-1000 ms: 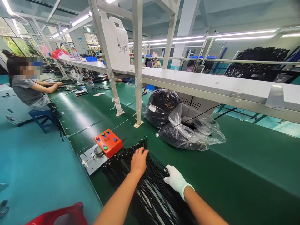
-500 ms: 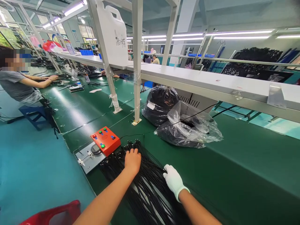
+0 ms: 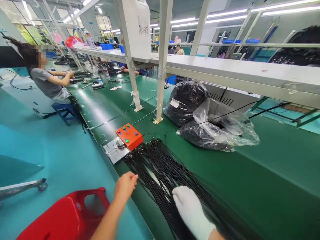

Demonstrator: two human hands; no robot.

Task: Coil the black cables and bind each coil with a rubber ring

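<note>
A long spread of thin black cables (image 3: 160, 166) lies on the green table, its connector ends fanned out near an orange box. My bare left hand (image 3: 125, 186) is at the table's front edge, left of the cables. Its fingers are curled together, and no cable is seen running from them. My right hand (image 3: 188, 206), in a white glove, rests over the lower part of the spread with its fingers bent down around cables. The glove hides its fingertips. The orange box (image 3: 128, 136) has green and red buttons and sits by a metal plate (image 3: 116, 150) with a small round gauge.
Clear plastic bags (image 3: 212, 133) of black material lie beneath the white shelf (image 3: 225, 66), between the shelf posts (image 3: 163, 60). A red plastic stool (image 3: 67, 213) stands at lower left. A co-worker (image 3: 50, 83) sits farther along the table (image 3: 107, 106).
My left hand has drawn back off the cables toward the table's front edge. My right hand has come nearer, over the cables. The camera view has shifted left, showing more of the red stool.
</note>
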